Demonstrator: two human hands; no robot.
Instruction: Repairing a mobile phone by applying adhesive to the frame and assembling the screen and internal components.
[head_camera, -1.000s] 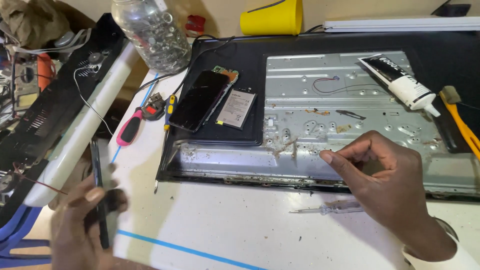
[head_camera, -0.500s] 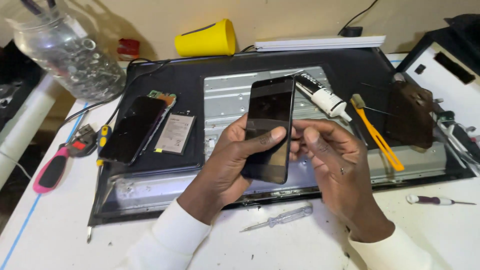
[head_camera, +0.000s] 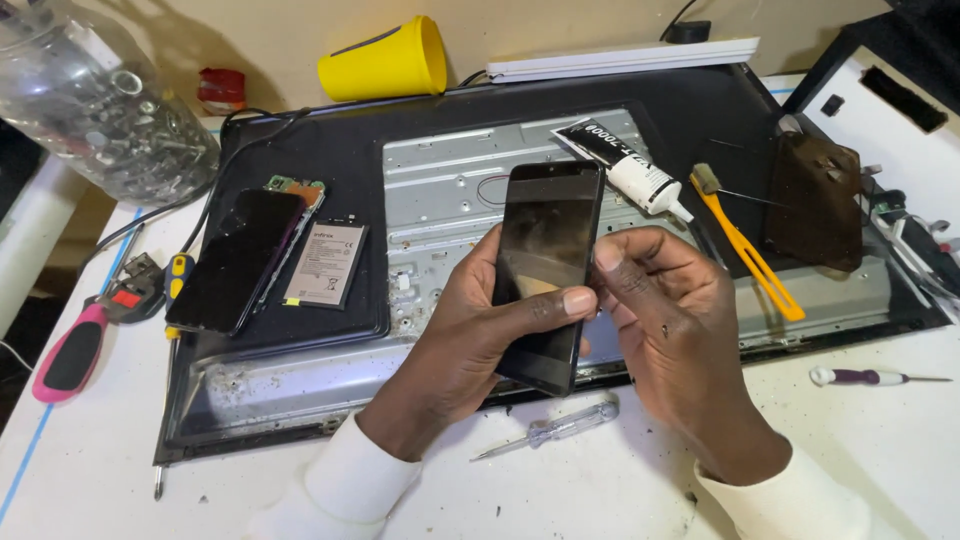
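My left hand (head_camera: 470, 335) grips a black phone screen panel (head_camera: 548, 262), held upright above the table with the thumb across its glass. At the panel's right edge my right hand (head_camera: 675, 335) pinches it between thumb and fingertips. Both hands hover over a large black panel (head_camera: 330, 150) with a bare metal back plate (head_camera: 450, 170). On that panel to the left lie a second dark phone (head_camera: 237, 260), a grey battery (head_camera: 326, 264) and a small green circuit board (head_camera: 296, 186).
A glue tube (head_camera: 625, 165), an orange-handled brush (head_camera: 745, 240) and a brown block (head_camera: 812, 200) lie on the right. Screwdrivers (head_camera: 560, 428) (head_camera: 870, 377) rest on the white table. A jar of screws (head_camera: 95, 105), a yellow cup (head_camera: 385, 60) and a pink-handled tool (head_camera: 75, 350) sit left and behind.
A second ago my left hand held a thin dark item at the left and my right rested on the metal plate. Now both hands hold the screen panel at centre.
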